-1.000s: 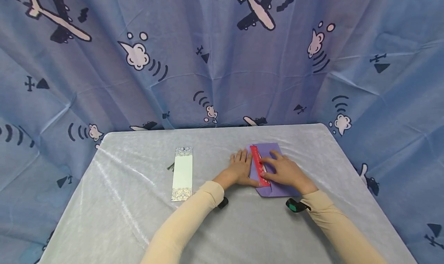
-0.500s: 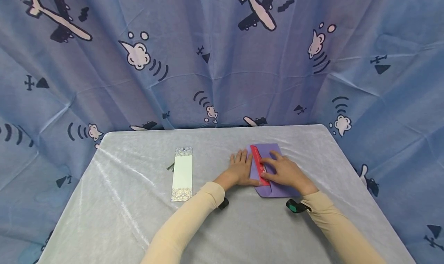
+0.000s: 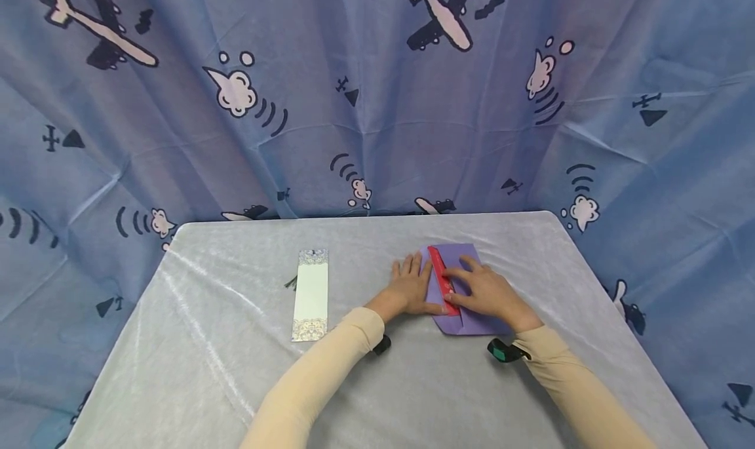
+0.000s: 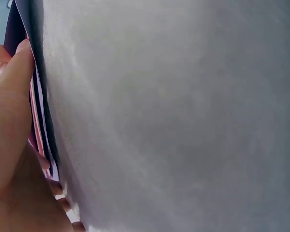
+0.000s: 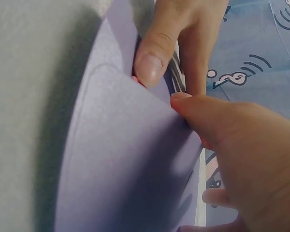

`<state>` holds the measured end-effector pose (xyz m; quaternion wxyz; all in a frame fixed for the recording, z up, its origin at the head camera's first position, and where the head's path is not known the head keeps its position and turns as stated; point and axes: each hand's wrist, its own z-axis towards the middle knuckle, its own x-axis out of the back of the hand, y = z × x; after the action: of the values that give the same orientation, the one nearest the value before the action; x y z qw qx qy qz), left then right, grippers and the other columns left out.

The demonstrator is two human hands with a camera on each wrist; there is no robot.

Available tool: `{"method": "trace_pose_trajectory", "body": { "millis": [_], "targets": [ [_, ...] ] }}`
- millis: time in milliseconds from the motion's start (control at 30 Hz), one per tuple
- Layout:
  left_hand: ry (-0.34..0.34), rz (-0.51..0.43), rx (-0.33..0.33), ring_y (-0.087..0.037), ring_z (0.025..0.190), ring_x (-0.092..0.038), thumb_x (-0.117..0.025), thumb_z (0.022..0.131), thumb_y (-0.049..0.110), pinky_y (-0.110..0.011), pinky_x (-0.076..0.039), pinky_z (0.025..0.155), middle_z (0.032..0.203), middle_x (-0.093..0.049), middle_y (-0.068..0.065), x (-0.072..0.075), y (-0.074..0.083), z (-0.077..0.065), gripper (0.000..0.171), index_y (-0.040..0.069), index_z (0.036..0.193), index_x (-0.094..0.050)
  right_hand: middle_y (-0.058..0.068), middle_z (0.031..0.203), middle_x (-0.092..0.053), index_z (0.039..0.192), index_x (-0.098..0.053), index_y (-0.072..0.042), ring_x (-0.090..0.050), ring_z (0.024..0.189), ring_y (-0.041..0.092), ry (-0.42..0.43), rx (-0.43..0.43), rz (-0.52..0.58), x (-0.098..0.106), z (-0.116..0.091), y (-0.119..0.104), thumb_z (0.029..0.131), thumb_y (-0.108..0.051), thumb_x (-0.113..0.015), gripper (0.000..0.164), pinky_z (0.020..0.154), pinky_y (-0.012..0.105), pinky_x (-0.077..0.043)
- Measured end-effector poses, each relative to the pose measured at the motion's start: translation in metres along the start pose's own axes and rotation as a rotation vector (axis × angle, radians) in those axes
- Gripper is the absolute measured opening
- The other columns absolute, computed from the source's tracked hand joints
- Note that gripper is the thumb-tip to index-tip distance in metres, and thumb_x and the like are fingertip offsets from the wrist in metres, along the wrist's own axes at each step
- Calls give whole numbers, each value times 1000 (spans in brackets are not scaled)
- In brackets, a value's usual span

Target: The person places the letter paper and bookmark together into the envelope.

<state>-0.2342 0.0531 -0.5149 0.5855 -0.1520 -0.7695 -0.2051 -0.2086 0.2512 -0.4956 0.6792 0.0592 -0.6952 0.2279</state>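
Note:
A purple envelope (image 3: 468, 323) lies at the right of the table, with a red strip-like piece (image 3: 438, 265) along its inner left side, partly under the purple paper. My left hand (image 3: 406, 293) rests flat with fingers spread at the envelope's left edge, its thumb on the lower end of the red piece. With thumb and index tips apart, my right hand (image 3: 488, 295) touches the red piece's right side from above the envelope. In the right wrist view, the left thumb (image 5: 151, 67) presses at the pocket's mouth, near the right thumb (image 5: 193, 104). Most of the red piece is hidden there.
A pale bookmark-like card (image 3: 310, 295) with patterned ends and a dark green tassel (image 3: 291, 283) lies left of the hands. The table (image 3: 194, 344) has a light grey cloth. A blue printed curtain (image 3: 377, 128) hangs behind the far edge.
The red piece has shifted slightly right, and a little less of it shows beside the purple paper. Both hands stay in nearly the same place; the card has not moved.

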Motion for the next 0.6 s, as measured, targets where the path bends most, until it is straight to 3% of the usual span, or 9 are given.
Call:
{"method": "trace_pose_trajectory", "body": {
  "millis": [233, 600],
  "targets": [
    [3, -12, 4, -34, 155, -13, -56, 76, 83, -55, -17, 123, 167, -10, -17, 3, 5, -1, 119, 13, 160, -10, 28, 148, -44, 133, -63, -21, -56, 113, 60, 15, -2, -5, -1, -2, 3, 85, -52, -71, 57, 82, 67, -50],
    [24, 55, 20, -32, 155, -14, -53, 75, 86, -54, -20, 122, 166, -15, -18, 5, 10, 1, 119, 14, 160, -12, 29, 148, -44, 133, -62, -21, -56, 113, 59, 16, -2, -12, 1, -2, 1, 85, -52, -70, 57, 80, 67, -51]
  ]
}}
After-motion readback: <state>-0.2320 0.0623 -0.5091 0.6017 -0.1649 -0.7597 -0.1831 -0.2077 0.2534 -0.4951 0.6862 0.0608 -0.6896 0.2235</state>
